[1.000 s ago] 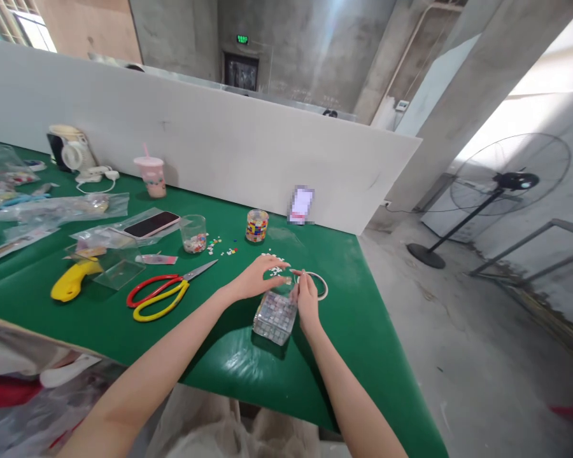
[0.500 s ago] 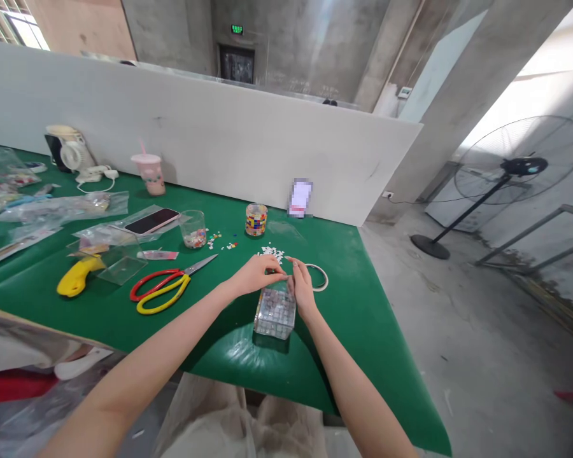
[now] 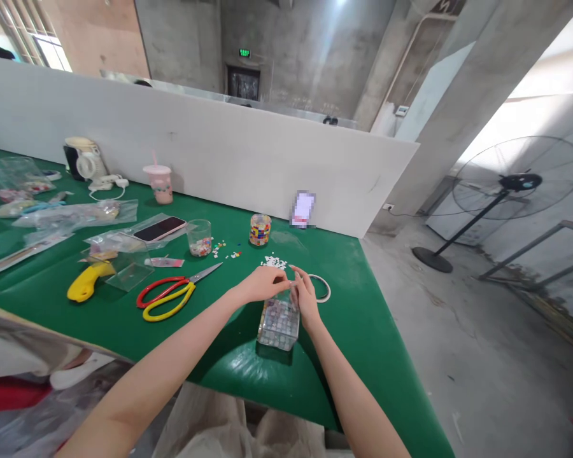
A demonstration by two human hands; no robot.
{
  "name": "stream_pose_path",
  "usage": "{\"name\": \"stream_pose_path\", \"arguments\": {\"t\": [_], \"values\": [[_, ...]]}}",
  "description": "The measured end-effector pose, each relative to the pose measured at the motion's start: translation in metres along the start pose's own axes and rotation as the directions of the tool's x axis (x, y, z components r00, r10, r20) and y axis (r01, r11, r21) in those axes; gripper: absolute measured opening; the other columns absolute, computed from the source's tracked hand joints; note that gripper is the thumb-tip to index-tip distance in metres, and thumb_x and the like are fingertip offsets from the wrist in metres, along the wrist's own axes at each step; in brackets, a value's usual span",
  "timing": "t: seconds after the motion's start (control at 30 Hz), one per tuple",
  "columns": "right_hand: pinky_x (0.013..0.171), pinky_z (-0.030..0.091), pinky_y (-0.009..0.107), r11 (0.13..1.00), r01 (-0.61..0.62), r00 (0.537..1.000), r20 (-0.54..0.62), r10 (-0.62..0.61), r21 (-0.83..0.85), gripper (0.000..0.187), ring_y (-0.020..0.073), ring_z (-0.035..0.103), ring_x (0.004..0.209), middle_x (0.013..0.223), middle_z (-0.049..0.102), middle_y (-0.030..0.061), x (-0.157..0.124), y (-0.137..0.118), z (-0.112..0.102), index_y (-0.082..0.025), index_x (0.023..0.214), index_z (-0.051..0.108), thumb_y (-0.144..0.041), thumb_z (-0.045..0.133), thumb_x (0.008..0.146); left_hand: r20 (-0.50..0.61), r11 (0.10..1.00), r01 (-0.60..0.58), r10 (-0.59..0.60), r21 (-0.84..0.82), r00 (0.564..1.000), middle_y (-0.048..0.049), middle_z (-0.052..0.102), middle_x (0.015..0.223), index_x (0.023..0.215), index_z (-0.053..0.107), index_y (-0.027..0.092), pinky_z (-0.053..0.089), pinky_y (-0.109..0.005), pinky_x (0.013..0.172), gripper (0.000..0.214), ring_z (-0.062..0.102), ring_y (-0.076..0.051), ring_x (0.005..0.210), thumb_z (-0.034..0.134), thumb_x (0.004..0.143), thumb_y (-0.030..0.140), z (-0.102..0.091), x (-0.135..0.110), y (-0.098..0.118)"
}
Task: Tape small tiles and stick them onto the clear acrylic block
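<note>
Centre frame: one clear square plastic box (image 3: 278, 323). Two hands: left hand (image 3: 262, 284) pinching its top rim, right hand (image 3: 306, 299) clasping its side (one white ring (image 3: 321, 287) just beside).

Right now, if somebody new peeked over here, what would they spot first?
Probably the left hand and right hand meeting at a small clear box near the green table's front edge. Next, the bright red-and-yellow scissors lying left of them, and the big standing fan on the floor at far right.
</note>
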State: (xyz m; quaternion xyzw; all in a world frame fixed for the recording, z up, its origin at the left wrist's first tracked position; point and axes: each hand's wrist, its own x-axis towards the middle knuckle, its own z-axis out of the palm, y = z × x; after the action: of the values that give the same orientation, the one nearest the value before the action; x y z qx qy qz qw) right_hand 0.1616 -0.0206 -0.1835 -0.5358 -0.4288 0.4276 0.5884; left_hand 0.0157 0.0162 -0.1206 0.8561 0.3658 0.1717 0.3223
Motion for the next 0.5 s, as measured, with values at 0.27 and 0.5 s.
{"name": "stream_pose_path", "arguments": {"t": [0.27,0.5], "values": [[0.082,0.058,0.041,0.996,-0.054,0.999,-0.013,0.053,-0.072,0.034,0.021,0.066,0.098,0.12,0.064,0.009,0.003,0.007,-0.005,-0.018,0.124,0.059,-0.036,0.059,0.096,0.061,0.961,0.135,-0.124,-0.24,0.99,-0.0063,0.067,0.104,0.112,0.063,0.013,0.058,-0.035,0.075,0.026,0.066,-0.017,0.086,0.06,0.096,0.034,0.019,0.01,-0.007],[0.083,0.058,0.041,0.989,0.026,0.999,0.023,-0.023,-0.147,0.032,0.0213,0.066,0.099,0.121,0.064,0.0089,0.007,0.015,-0.008,-0.017,0.122,0.06,-0.035,0.06,0.095,0.186,0.935,0.198,-0.148,-0.295,0.971,-0.0062,0.067,0.104,0.111,0.063,0.013,0.058,-0.036,0.076,0.027,0.067,-0.018,0.087,0.06,0.096,0.035,0.003,0.015,-0.003]]}}
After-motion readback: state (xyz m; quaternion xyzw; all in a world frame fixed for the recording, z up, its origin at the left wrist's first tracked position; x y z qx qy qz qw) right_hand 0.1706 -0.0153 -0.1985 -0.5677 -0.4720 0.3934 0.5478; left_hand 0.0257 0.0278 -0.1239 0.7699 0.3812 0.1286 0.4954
